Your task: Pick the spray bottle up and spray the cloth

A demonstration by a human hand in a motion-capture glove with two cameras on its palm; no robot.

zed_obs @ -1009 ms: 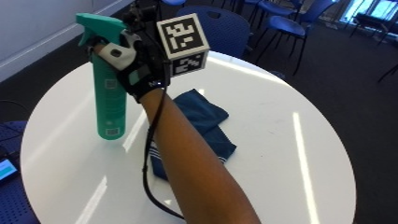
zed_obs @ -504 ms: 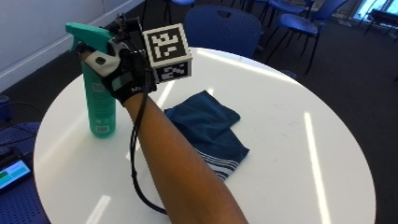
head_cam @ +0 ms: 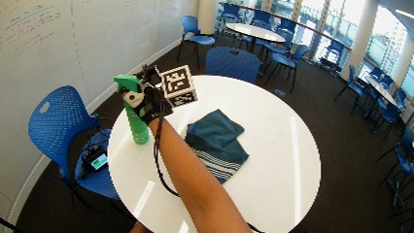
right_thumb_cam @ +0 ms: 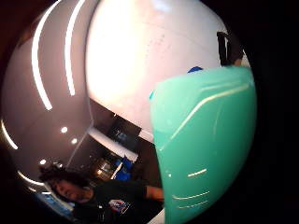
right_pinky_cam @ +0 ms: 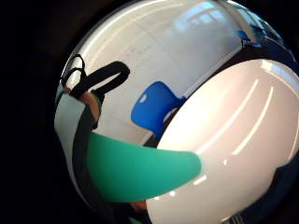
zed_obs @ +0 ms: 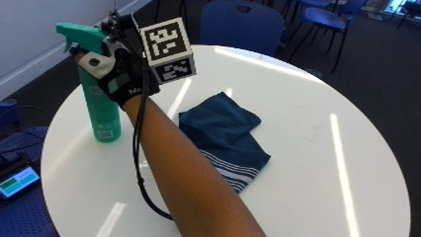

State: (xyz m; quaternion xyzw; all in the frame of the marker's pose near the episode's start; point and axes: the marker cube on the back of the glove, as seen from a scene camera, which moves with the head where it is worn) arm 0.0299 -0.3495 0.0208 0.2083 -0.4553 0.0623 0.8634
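A green spray bottle point(zed_obs: 102, 108) stands upright on the left side of the round white table point(zed_obs: 315, 163). My gloved right hand point(zed_obs: 125, 74) is wrapped round its neck just below the trigger head, and the bottle's base rests on the table. In both palm views the bottle point(right_pinky_cam: 140, 172) point(right_thumb_cam: 205, 140) lies right against the palm. A dark blue cloth point(zed_obs: 224, 133) with white stripes at one end lies crumpled in the middle of the table, to the right of the bottle and partly behind my forearm. The wide view also shows the hand point(head_cam: 150, 102), bottle point(head_cam: 137, 126) and cloth point(head_cam: 216, 141).
A blue chair point(zed_obs: 243, 22) stands at the table's far side. Another blue chair point(head_cam: 55, 121) at the left holds a small device with a lit screen point(zed_obs: 16, 180). More tables and chairs fill the room behind.
The outside camera has shifted. My hand stays at the bottle's neck, and the bottle stands in the same spot on the table.
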